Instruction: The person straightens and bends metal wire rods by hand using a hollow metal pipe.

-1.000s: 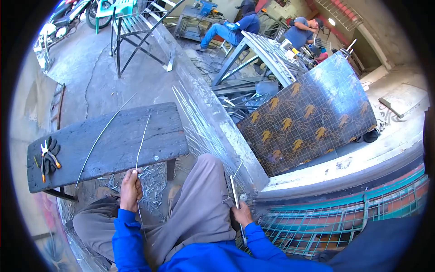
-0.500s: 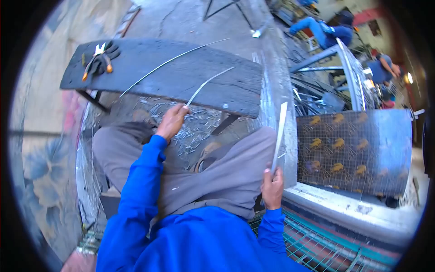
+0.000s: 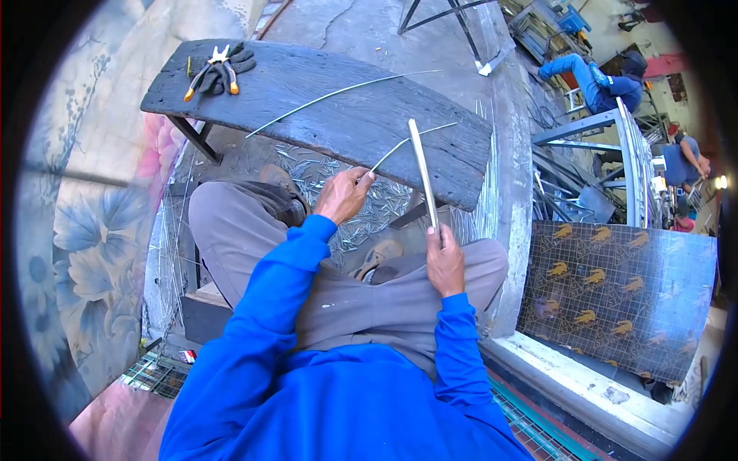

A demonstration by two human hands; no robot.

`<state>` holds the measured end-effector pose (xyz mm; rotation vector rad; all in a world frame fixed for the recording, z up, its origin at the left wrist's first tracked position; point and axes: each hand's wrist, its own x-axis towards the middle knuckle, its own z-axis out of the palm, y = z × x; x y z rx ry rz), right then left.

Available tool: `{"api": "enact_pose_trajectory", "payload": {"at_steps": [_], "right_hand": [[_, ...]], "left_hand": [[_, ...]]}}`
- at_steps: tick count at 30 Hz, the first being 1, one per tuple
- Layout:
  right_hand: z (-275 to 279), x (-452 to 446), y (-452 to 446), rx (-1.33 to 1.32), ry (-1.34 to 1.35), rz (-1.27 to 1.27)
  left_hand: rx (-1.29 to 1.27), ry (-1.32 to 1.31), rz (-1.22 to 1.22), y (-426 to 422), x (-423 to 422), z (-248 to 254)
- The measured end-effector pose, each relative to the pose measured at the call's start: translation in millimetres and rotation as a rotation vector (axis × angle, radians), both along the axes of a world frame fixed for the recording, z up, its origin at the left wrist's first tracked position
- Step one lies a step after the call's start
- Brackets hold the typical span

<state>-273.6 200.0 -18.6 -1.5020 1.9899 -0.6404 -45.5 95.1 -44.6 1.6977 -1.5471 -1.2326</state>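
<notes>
My left hand [image 3: 344,195] pinches a thin, slightly curved rod [image 3: 401,143] near the bench's front edge; the rod's far part reaches over the dark wooden bench [image 3: 323,88]. Closed round the lower end of a flat, pale metal strip [image 3: 422,169] is my right hand [image 3: 446,261], above my right knee. The strip points up, and its upper part crosses in front of the rod. A longer curved rod [image 3: 323,97] lies on the bench. At the bench's left end, pliers with orange-tipped handles [image 3: 219,67] rest on a dark glove [image 3: 242,58].
Cut metal pieces [image 3: 377,211] litter the ground under the bench. Long thin rods [image 3: 488,184] lie beyond its right end. A patterned board [image 3: 615,296] leans at the right. Two people [image 3: 615,81] [image 3: 684,163] are farther back near a metal frame [image 3: 634,165].
The view has swung right and down. My right hand has brought the strip inward, toward the rod in my left hand. Both hands keep their holds.
</notes>
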Motion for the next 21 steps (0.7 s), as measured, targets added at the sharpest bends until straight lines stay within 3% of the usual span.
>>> {"api": "enact_pose_trajectory", "payload": {"at_steps": [2, 4, 8, 11, 17, 21], "right_hand": [[-4, 5, 3, 0.098, -0.057, -0.011], [-15, 8, 5, -0.008, -0.038, -0.041], [-14, 4, 9, 0.048, -0.148, -0.094], [-16, 2, 14, 0.015, -0.234, -0.129], [-11, 5, 24, -0.051, -0.187, -0.109], [-12, 6, 24, -0.071, -0.190, -0.116]], "left_hand": [[-0.070, -0.099, -0.135, -16, 7, 3], [-0.069, -0.074, -0.146, -31, 12, 9], [0.042, -0.088, -0.186, -40, 20, 12], [0.539, 0.355, -0.072, -17, 20, 7], [0.060, 0.125, -0.070, -18, -4, 28], [-0.001, 0.040, -0.101, -33, 3, 34]]}}
